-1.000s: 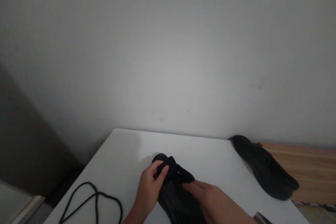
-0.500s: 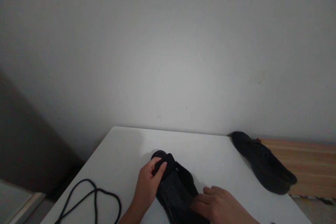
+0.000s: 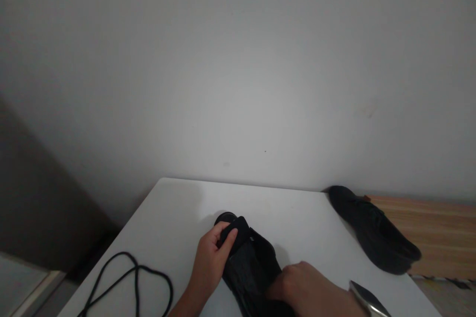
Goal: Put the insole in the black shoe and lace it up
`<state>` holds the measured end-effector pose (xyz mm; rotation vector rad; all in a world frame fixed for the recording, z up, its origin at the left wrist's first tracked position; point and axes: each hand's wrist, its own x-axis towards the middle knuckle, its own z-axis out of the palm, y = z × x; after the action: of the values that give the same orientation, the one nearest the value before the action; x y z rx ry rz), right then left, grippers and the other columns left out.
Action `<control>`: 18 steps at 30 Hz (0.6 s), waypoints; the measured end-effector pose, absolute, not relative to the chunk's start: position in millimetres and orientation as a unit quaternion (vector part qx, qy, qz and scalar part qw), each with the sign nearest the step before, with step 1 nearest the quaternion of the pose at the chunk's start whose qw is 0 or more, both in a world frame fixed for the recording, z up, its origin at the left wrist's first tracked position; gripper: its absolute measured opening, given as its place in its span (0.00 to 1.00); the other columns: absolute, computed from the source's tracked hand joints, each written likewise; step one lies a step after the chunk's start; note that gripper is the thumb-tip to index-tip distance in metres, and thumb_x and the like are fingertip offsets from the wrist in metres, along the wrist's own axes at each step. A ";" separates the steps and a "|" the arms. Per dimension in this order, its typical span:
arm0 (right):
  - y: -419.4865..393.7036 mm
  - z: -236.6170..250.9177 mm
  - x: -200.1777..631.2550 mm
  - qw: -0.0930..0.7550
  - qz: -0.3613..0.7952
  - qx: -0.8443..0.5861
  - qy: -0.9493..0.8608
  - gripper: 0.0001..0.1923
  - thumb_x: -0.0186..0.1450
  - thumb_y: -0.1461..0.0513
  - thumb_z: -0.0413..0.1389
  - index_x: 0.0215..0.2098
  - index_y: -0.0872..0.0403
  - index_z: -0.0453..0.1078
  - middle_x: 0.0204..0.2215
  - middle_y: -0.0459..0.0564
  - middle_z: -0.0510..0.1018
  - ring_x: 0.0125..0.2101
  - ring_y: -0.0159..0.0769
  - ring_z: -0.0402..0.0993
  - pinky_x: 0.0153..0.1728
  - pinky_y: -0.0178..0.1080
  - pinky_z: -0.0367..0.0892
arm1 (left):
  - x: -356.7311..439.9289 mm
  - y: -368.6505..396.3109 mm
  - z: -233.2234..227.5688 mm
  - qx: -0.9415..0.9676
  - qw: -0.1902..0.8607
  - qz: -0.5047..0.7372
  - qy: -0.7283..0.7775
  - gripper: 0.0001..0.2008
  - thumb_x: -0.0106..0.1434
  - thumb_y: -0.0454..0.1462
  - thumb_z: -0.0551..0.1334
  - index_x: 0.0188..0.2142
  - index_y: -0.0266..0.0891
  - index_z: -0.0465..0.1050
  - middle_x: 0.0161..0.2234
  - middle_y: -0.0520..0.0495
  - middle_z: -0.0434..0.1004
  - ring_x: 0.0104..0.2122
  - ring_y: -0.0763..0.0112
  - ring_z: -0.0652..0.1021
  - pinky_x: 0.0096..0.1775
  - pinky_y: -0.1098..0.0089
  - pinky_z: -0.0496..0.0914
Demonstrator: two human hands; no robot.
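— Where was the shoe at that point, and what were your hands doing?

— The black shoe (image 3: 250,270) lay on the white table (image 3: 178,218), close to my edge of it, toe pointing away towards the wall. My left hand (image 3: 212,263) was clamped on its tongue (image 3: 235,234), thumb on one side and fingers on the other, pulling it up and forward. My right hand (image 3: 308,290) was closed over the rear part of the shoe, pressing it down; whether the fingers were inside the opening I couldn't tell, since the hand hid them. A watch (image 3: 366,299) showed at that wrist.

— How far along did the work look?

— By my reckoning, early. I saw no lace in the shoe, though it was dark and the eyelets could not be made out. A black lace (image 3: 136,277) lay loose in loops on the table, well to the left of my left hand, touched by neither hand. So the shoe was opened and steadied, and the lace was off to one side, not yet in hand.

— And the other one?

— The second black shoe (image 3: 374,230) sat apart at the far right corner of the table, partly over a wooden surface (image 3: 439,228), untouched.

— Any brand or writing?

— None legible. There was a small pale fleck near the tongue, too tiny and dim to read.
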<state>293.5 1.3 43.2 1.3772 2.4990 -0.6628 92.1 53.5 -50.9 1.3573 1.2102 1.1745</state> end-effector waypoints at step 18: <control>3.2 64.6 300.0 0.072 -0.289 0.436 0.849 0.19 0.57 0.68 0.53 0.40 0.48 0.82 0.37 0.48 0.87 0.38 0.40 0.83 0.39 0.33 0.71 | 93.1 53.3 -51.2 0.549 0.477 0.484 0.486 0.17 0.63 0.49 0.64 0.38 0.38 0.80 0.32 0.47 0.84 0.34 0.60 0.81 0.35 0.70 0.73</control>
<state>300.0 3.2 64.6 1.3109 2.5524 -0.8681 93.1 53.3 -51.2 1.3408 1.1871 1.1828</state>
